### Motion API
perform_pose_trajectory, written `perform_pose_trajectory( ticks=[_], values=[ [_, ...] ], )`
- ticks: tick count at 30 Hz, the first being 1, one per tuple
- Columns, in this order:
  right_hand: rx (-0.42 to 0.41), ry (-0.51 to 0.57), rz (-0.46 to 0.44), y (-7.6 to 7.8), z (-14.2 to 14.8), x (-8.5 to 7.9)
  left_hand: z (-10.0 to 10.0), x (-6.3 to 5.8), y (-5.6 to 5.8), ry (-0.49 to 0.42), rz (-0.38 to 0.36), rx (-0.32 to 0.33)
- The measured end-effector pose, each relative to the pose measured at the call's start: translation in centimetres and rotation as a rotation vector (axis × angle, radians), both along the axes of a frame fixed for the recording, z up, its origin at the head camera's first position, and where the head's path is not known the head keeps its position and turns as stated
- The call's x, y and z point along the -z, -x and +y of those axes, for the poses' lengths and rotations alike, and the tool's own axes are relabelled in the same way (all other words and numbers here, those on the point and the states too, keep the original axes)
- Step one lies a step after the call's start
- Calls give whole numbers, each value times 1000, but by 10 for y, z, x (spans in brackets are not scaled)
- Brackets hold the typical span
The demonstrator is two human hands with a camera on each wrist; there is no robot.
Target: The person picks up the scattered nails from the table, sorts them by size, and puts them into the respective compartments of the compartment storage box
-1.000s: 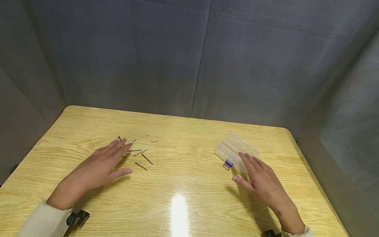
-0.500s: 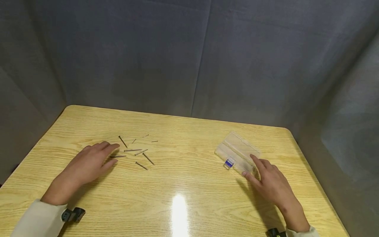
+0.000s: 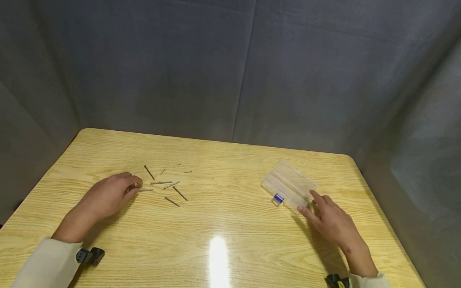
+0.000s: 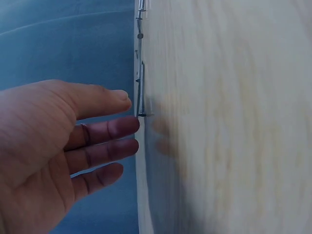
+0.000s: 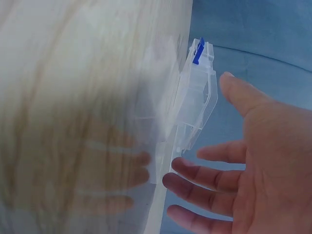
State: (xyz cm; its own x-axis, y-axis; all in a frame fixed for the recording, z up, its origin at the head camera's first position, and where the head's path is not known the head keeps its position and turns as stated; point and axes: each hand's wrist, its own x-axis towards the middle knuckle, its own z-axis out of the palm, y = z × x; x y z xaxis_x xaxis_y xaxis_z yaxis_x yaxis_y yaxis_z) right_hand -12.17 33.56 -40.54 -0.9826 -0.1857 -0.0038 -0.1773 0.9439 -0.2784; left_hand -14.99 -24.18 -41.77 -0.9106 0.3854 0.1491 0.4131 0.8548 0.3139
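Beside the left end of a nail [image 3: 146,190] on the table is my left hand [image 3: 104,196], its thumb and fingers slightly bent. In the left wrist view the fingertips of the left hand [image 4: 53,146] stay apart with a gap before the nails [image 4: 142,92]. A clear plastic box [image 3: 288,180] with a blue latch [image 3: 279,197] lies on the right. My right hand [image 3: 333,222] hovers at its near right corner, thumb and index finger spread around it. In the right wrist view, the right hand [image 5: 273,156] appears clear of the box [image 5: 197,97].
Several more nails of different lengths lie scattered around, such as a dark nail [image 3: 149,172], another nail [image 3: 180,193] and a tiny nail [image 3: 188,172]. The wooden table [image 3: 223,208] ends at a grey curtain [image 3: 180,72].
My left hand has drawn back left from above the nails, its fingers bending near one nail's end. My right hand has shifted right, from over the box to its corner. Nails and box stay put.
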Motion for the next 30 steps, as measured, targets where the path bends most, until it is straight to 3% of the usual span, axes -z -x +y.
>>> perform_pose_trajectory(
  ticks=[4,17,30],
  values=[
    [2,14,-33,1,2,1,2,-1,6,-21,-20,1],
    [-8,18,-11,3,4,5,17,2,25,-17,-63,-10],
    [4,69,-47,6,2,4,23,2,32,0,-81,-7]
  ],
)
